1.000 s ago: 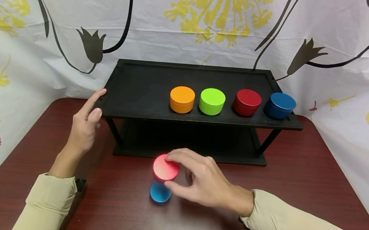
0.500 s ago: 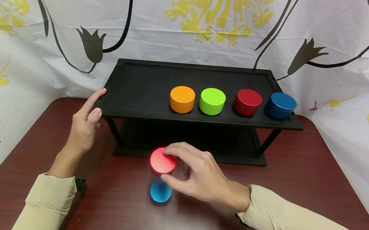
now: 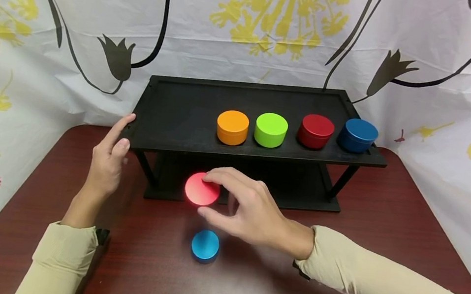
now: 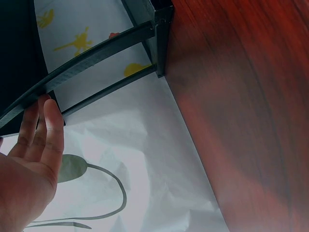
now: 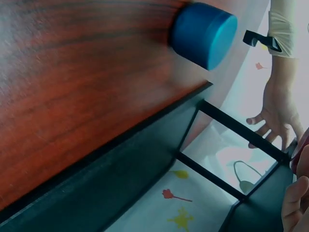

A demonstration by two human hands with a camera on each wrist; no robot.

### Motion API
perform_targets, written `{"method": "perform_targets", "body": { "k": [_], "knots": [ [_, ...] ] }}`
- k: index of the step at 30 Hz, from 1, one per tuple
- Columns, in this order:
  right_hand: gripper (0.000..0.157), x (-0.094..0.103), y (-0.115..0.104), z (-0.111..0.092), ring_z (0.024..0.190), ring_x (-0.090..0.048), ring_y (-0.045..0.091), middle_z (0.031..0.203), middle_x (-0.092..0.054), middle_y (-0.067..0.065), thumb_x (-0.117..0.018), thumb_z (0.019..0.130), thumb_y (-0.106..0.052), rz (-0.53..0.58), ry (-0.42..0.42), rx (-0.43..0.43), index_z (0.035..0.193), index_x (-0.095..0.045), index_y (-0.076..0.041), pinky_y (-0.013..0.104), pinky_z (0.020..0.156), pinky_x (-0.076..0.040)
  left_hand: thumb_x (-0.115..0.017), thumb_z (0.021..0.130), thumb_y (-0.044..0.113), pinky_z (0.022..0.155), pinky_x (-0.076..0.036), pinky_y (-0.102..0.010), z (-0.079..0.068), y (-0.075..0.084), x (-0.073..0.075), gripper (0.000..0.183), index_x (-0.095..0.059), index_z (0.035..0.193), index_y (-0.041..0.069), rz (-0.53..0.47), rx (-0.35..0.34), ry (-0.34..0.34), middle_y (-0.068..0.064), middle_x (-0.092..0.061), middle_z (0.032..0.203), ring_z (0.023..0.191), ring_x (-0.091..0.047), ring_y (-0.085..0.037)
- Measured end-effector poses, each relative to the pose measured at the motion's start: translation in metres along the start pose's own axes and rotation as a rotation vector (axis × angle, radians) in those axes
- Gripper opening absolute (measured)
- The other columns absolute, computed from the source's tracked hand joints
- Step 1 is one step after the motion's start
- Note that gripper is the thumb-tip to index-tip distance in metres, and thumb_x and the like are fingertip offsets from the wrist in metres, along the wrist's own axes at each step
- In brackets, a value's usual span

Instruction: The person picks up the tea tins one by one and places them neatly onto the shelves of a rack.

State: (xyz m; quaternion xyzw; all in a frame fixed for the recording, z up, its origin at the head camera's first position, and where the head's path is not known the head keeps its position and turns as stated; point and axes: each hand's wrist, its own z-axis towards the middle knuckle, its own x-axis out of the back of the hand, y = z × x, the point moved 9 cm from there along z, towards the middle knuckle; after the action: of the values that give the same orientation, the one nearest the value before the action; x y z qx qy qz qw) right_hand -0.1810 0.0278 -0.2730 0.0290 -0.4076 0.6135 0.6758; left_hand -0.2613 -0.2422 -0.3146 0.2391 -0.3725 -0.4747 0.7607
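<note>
In the head view my right hand (image 3: 249,208) holds a round red tin (image 3: 199,191) by its sides, raised in front of the black two-level shelf (image 3: 187,106). A small blue tin (image 3: 205,245) stands on the table below it; the right wrist view shows this blue tin (image 5: 203,36) on its own. At the right edge of that view, part of the red tin (image 5: 301,147) shows beside my fingers. My left hand (image 3: 107,165) touches the left end of the shelf's upper board. Its fingers (image 4: 53,133) look fairly straight against the board in the left wrist view.
Along the front of the upper board stand an orange tin (image 3: 232,127), a lime green tin (image 3: 271,130), a dark red tin (image 3: 315,131) and a dark blue tin (image 3: 357,135). The lower board (image 3: 239,182) sits beneath. A patterned white cloth (image 3: 237,63) surrounds the reddish-brown table (image 3: 135,263).
My right hand has carried the red tin up and slightly left, away from the blue tin and toward the shelf's front. The left hand has stayed in place.
</note>
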Motion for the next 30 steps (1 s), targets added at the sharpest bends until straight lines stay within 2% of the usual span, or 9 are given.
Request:
{"method": "perform_targets", "body": {
  "k": [7,19,30],
  "knots": [
    [0.047,-0.003,-0.002,0.016,0.055,-0.051,0.007,0.121,-0.063,0.001,-0.081,0.082,-0.025,-0.014,0.017,-0.004,0.123,-0.064,-0.010,0.021,0.054,-0.047,-0.044,0.100,0.022,0.054,-0.037,-0.024,-0.002,-0.002,0.002,0.048,-0.052,0.147,0.022,-0.005,0.016,0.006,0.003,-0.032,0.059,0.050,-0.037,-0.011],
    [0.045,-0.002,-0.006,0.033,0.055,-0.050,0.004,0.119,-0.064,0.001,-0.080,0.083,-0.027,-0.075,0.047,0.012,0.121,-0.065,-0.009,0.013,0.057,-0.042,-0.044,0.099,0.022,0.051,-0.034,-0.025,-0.001,-0.004,0.000,0.049,-0.051,0.148,0.022,-0.013,0.010,-0.013,0.003,-0.031,0.060,0.047,-0.033,-0.011],
    [0.046,0.002,-0.003,0.047,0.057,-0.051,0.007,0.123,-0.063,0.004,-0.079,0.084,-0.027,-0.106,0.059,-0.021,0.122,-0.064,-0.007,0.015,0.057,-0.044,-0.044,0.099,0.024,0.050,-0.034,-0.025,-0.001,-0.003,0.001,0.048,-0.052,0.147,0.023,-0.014,0.017,-0.010,0.003,-0.031,0.058,0.046,-0.033,-0.011]
  ]
}}
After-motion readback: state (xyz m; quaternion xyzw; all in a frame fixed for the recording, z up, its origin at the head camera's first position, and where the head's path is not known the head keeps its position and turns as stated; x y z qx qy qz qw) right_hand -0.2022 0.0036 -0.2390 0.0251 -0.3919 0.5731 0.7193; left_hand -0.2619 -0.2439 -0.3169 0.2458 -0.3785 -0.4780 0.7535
